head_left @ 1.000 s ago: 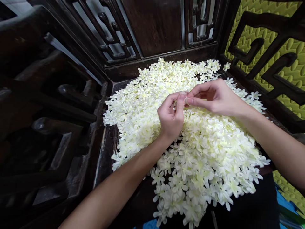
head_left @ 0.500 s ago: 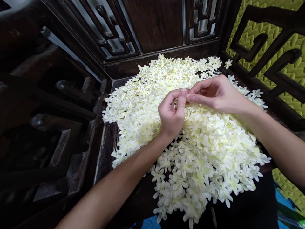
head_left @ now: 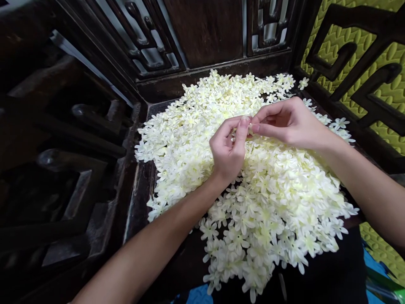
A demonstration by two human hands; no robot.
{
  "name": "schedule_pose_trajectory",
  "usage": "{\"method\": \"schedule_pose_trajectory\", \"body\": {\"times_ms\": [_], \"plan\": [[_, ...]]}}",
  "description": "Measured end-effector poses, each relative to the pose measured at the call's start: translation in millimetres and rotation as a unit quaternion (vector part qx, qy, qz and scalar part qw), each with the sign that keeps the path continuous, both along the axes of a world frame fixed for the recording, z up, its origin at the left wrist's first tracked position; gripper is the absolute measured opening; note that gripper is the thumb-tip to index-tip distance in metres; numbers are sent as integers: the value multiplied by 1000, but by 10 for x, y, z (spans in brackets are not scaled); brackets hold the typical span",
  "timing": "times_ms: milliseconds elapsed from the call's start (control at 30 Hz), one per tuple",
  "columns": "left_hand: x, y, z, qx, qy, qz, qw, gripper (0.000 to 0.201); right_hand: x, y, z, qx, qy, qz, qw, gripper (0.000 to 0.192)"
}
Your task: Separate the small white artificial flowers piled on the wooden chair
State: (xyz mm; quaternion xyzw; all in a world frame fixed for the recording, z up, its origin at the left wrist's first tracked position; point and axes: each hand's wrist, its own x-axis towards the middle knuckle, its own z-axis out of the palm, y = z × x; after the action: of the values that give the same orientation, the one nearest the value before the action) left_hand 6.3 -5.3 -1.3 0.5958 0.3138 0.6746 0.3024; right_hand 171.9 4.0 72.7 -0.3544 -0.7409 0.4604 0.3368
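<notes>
Fingertips of the left hand (head_left: 228,153) and right hand (head_left: 286,122) pinch one tiny flower (head_left: 249,126) above the big pile of flowers (head_left: 265,202). It looks light, soft, easily crushed; hold its middle.

Both bare forearms reach forward and converge, so the two hands meet fingertip to fingertip. The left hand (head_left: 228,148) comes up from the lower left, its wrist bent slightly back, palm turned toward the right hand, fingers curled inward and the thumb and forefinger pressed together at the top. The right hand (head_left: 286,122) enters from the right, its forearm running off the right edge, back of the hand up, knuckles arched. Its thumb and forefinger are pinched closed too, their tips touching those of the left hand. The remaining fingers of both hands are loosely folded.
</notes>
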Motion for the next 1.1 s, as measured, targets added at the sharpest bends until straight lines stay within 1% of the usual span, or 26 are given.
{"method": "schedule_pose_trajectory", "body": {"times_ms": [100, 200, 433, 633, 867, 1100], "plan": [[-1, 9, -6, -6, -4, -14, 1000, 14, -5, -6, 21, 8, -14, -26, 1000, 15], [0, 15, -11, -6, -9, -18, 1000, 12, -10, -8, 25, 8, -15, -25, 1000, 15], [-5, 5, 3, -4, -3, 2, 1000, 12, 1, -5, 13, 1, -18, -18, 1000, 16], [0, 3, 15, 1, -3, 5, 1000, 13, 19, -9, 31, -3, -26, 1, 1000, 15], [5, -6, 24, 2, -5, 7, 1000, 13, 18, -11, 44, 1, -30, -2, 1000, 17], [13, -5, 25, 1, -7, 8, 1000, 14, 20, -18, 50, 5, -13, 1, 1000, 17]]}}
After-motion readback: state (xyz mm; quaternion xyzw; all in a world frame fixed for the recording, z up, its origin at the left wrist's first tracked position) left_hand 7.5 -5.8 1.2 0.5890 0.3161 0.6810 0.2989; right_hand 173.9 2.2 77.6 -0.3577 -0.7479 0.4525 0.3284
